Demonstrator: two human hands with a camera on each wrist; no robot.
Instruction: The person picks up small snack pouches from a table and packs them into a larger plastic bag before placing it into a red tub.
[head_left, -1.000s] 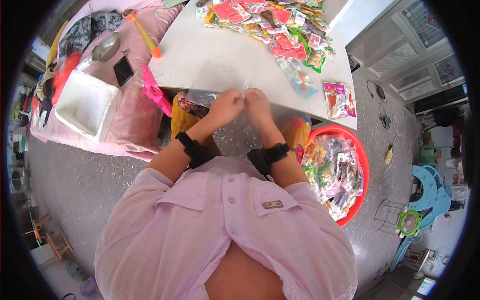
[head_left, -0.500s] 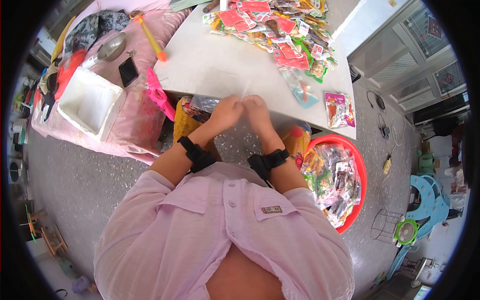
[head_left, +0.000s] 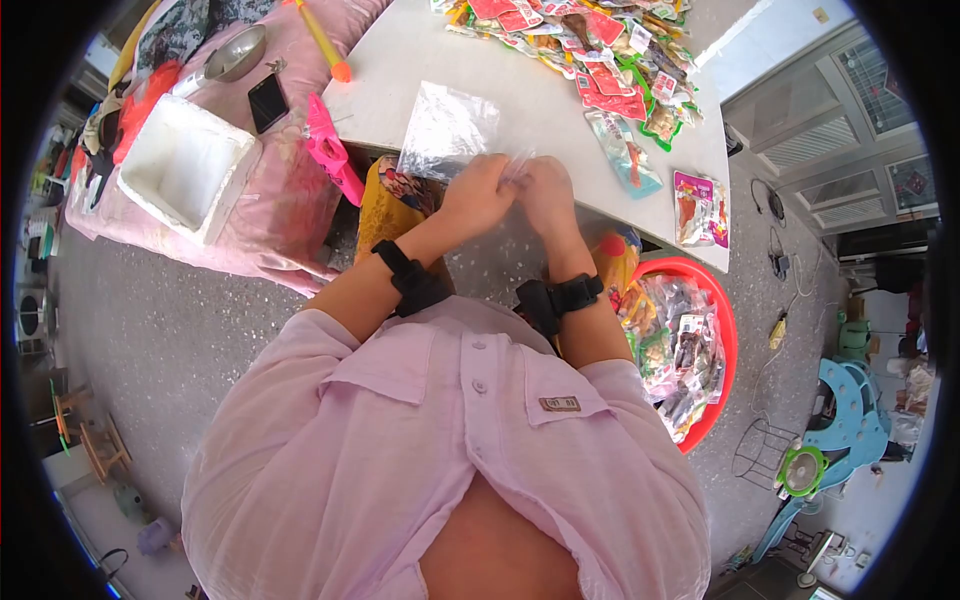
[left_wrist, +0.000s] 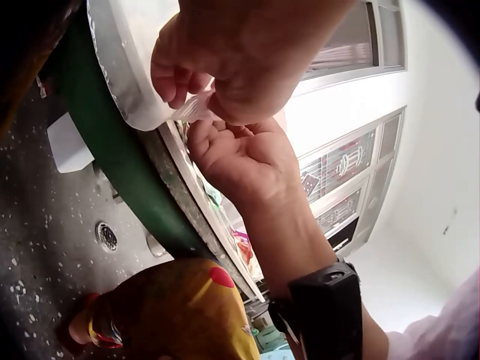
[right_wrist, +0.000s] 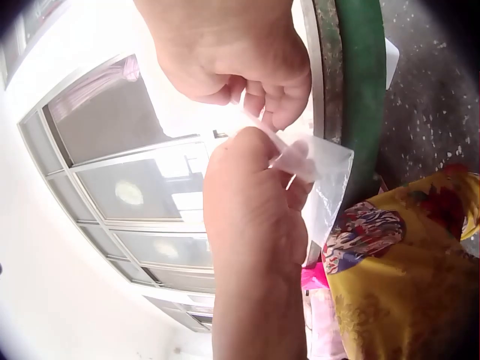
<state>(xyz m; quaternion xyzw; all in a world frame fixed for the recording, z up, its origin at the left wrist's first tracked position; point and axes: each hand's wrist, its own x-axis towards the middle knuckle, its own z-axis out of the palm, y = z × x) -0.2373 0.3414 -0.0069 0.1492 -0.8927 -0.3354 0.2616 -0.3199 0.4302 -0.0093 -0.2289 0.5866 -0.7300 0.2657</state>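
A clear plastic bag [head_left: 445, 130] spreads over the table's near edge, left of my hands. My left hand [head_left: 478, 197] pinches its right-hand part, fingers curled in. Close beside it, my right hand [head_left: 549, 196] also pinches the plastic, the two hands nearly meeting. In the left wrist view, a gathered strip of the bag [left_wrist: 194, 109] runs between both sets of fingers. The right wrist view shows the loose plastic [right_wrist: 332, 187] hanging past my left hand [right_wrist: 251, 202]. Nothing shows inside the bag.
A pile of sealed food packets [head_left: 600, 60] covers the table's far side. Two packets, one blue-edged [head_left: 625, 155] and one purple [head_left: 700, 208], lie nearer. A red basin [head_left: 728, 330] full of packets stands at right. A white foam box [head_left: 185, 185] sits left on pink cloth.
The plastic, faint before, now spreads visibly to the left over the table edge. My hands have shifted slightly right, still close together and gripping the bag.
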